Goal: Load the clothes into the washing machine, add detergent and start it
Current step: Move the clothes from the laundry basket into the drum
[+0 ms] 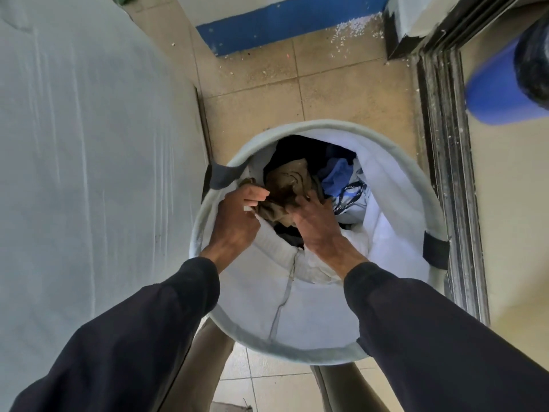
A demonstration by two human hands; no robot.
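On the tan tiled floor stands one hamper; our left hand grips one brown garment inside, our right hand presses it with spread fingers.

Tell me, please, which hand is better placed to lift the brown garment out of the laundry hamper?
Left, probably. The left hand grips a fold of the brown garment with curled fingers, while the right hand only rests on it, fingers spread.

two hands, one laundry basket
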